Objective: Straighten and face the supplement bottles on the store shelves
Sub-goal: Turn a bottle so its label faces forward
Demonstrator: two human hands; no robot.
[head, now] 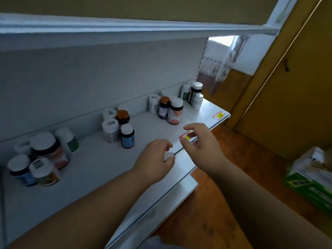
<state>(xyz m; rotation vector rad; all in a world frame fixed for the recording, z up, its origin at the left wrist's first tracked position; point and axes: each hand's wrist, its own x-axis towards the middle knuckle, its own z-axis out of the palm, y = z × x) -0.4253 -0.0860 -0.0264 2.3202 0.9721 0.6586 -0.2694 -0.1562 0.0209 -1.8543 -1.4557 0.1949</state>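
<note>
Both hands work the shelf (111, 164) edge: left hand (154, 159) pinches something small and white (unclear what), right hand (199, 141) pinches a red-and-yellow price tag (186, 136). Supplement bottles (125, 128) stand clustered behind, untouched.
</note>
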